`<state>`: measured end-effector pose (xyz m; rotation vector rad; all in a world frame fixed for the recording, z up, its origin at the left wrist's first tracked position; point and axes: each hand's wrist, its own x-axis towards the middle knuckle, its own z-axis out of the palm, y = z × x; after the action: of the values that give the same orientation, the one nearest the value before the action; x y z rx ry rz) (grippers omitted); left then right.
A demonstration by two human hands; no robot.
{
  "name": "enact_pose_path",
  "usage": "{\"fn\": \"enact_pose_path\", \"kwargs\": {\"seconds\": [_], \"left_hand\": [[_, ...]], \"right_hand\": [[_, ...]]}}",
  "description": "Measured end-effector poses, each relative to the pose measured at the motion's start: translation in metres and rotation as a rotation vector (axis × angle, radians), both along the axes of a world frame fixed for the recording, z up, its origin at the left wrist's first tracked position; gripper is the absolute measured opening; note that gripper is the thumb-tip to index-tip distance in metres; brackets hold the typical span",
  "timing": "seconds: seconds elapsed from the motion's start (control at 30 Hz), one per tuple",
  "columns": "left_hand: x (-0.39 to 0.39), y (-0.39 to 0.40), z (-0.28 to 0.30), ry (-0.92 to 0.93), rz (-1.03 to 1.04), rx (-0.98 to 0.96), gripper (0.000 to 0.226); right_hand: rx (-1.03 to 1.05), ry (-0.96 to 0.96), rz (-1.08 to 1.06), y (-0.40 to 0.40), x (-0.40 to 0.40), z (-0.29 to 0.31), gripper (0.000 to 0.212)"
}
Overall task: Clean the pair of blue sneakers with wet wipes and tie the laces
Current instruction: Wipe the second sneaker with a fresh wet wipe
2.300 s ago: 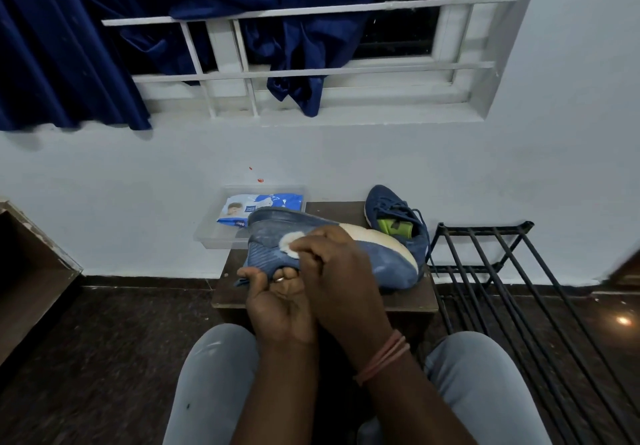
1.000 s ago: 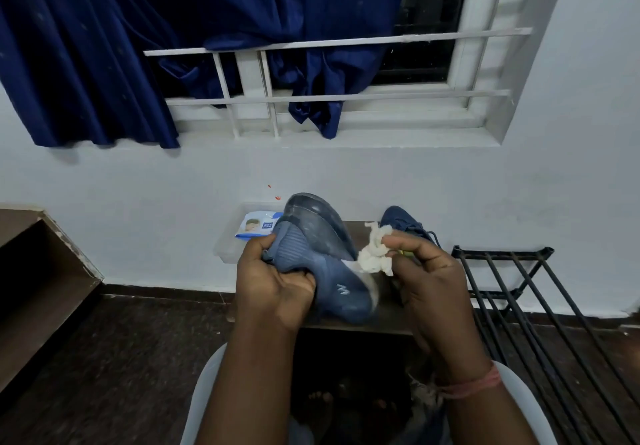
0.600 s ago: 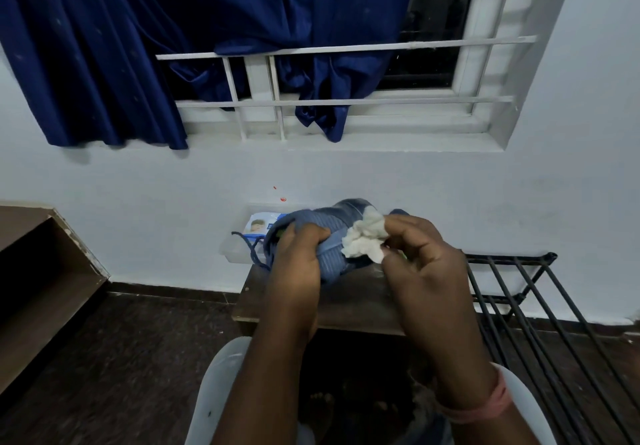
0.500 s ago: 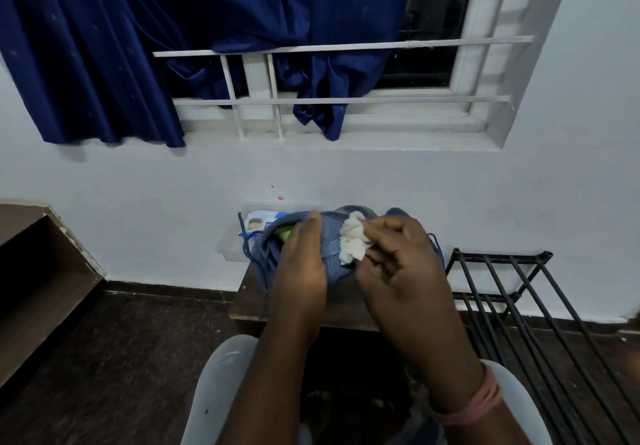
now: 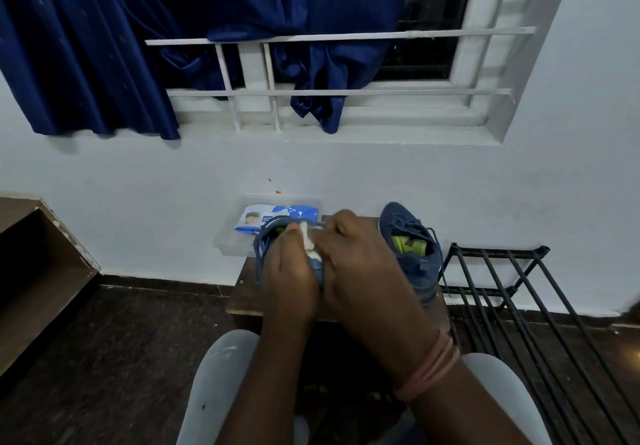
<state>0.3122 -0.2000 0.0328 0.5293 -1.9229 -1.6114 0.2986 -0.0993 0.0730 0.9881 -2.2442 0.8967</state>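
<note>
Blue knit sneaker held above small brown wooden stool | left hand wrapped around it | crumpled white wet wipe pinched by right hand | short firm strokes advised, loose laces kept clear | second sneaker parked on stool's right end

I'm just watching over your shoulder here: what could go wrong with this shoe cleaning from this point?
The loose laces of the held sneaker dangle below the left hand, so they may snag or get damp under the wet wipe in the right hand. The second sneaker sits near the right edge of the small wooden table; the right forearm could nudge it off.
</note>
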Motion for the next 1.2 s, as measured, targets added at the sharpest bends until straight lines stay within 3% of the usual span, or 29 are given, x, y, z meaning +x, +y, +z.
{"fn": "enact_pose_path", "kwargs": {"seconds": [0.1,0.2,0.27,0.3,0.33,0.37,0.43,0.53,0.57,0.6,0.7,0.8,0.9,1.03,1.2], "left_hand": [[0.005,-0.003,-0.003,0.01,0.023,-0.107,0.056],[0.003,-0.003,-0.017,0.017,0.047,-0.083,0.039],[0.006,0.001,-0.015,0.128,0.068,-0.115,0.045],[0.006,0.004,-0.007,0.173,-0.017,-0.1,0.052],[0.008,0.005,-0.012,0.209,-0.02,-0.23,0.056],[0.008,0.004,-0.02,0.248,-0.005,-0.389,0.052],[0.0,-0.004,-0.031,0.242,0.005,-0.438,0.031],[-0.005,-0.01,-0.022,0.119,-0.072,-0.239,0.027],[-0.006,-0.011,-0.016,0.138,-0.1,0.009,0.031],[-0.007,-0.013,-0.015,0.138,0.022,0.075,0.038],[-0.016,-0.028,-0.012,0.056,0.103,0.306,0.052],[-0.007,-0.024,0.002,0.064,0.005,0.432,0.061],[-0.003,-0.017,0.005,0.053,-0.087,0.383,0.063],[-0.003,-0.006,0.005,0.004,0.041,0.118,0.041],[0.011,-0.01,-0.001,0.12,-0.086,-0.037,0.027]], "right_hand": [[0.001,-0.042,-0.019,0.0,0.015,-0.012,0.024],[-0.036,-0.02,-0.093,-0.009,-0.004,-0.003,0.031],[0.07,-0.06,-0.158,-0.017,-0.024,0.006,0.035],[0.143,-0.129,-0.172,-0.019,-0.032,0.009,0.034],[0.18,-0.225,-0.165,-0.018,-0.04,0.012,0.03],[0.161,-0.338,-0.147,-0.015,-0.048,0.015,0.026],[0.107,-0.509,-0.071,-0.01,-0.05,0.02,0.02],[0.199,-0.415,0.04,-0.003,-0.037,0.021,0.016],[0.206,-0.379,0.065,0.0,-0.032,0.019,0.013],[0.188,-0.326,0.07,0.006,-0.026,0.015,0.01],[-0.179,-0.32,-0.082,0.033,-0.028,0.003,0.016],[-0.466,-0.374,-0.176,0.052,-0.026,0.0,0.018],[-0.355,-0.227,-0.118,0.047,-0.002,-0.005,0.018],[-0.092,-0.023,-0.18,0.03,0.017,-0.026,0.025],[-0.014,-0.064,-0.283,0.022,0.013,-0.02,0.013]]}}
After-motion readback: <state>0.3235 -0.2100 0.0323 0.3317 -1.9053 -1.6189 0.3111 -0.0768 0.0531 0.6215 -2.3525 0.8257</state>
